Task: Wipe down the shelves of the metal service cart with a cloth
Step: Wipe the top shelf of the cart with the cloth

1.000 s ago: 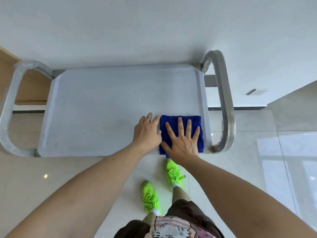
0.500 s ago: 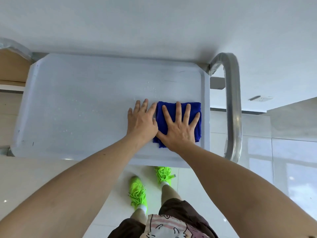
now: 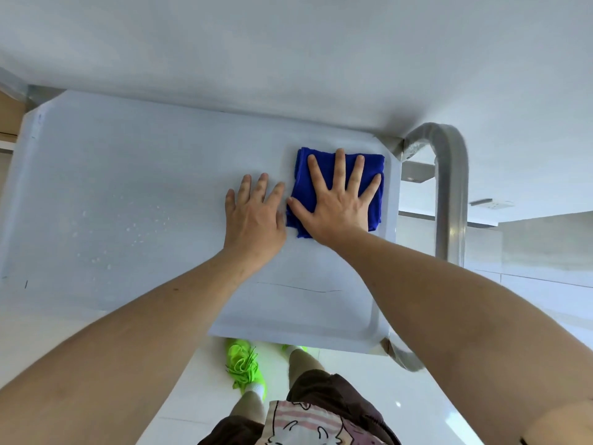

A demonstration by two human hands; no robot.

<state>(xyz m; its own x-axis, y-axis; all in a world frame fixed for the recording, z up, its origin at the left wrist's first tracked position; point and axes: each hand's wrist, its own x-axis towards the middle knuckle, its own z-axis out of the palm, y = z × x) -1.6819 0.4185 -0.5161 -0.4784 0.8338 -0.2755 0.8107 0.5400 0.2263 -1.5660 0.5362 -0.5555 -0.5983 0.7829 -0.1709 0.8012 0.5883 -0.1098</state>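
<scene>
A folded blue cloth (image 3: 306, 175) lies near the far right corner of the metal cart's top shelf (image 3: 144, 175). My right hand (image 3: 337, 200) presses flat on the cloth with its fingers spread. My left hand (image 3: 253, 216) rests flat on the bare shelf just left of the cloth, fingers straight. Small water drops (image 3: 138, 226) dot the left half of the shelf. The lower shelves are hidden under the top one.
The cart's bent tube handle (image 3: 449, 187) rises at the right end. A white wall (image 3: 288, 53) stands right behind the cart. A wall socket (image 3: 491, 203) sits low at the right. My green shoes (image 3: 245, 367) stand on the glossy tiled floor below the shelf's near edge.
Both hands slid away from me across the shelf, carrying the cloth from the near right edge to the far right corner. The view has closed in on the cart.
</scene>
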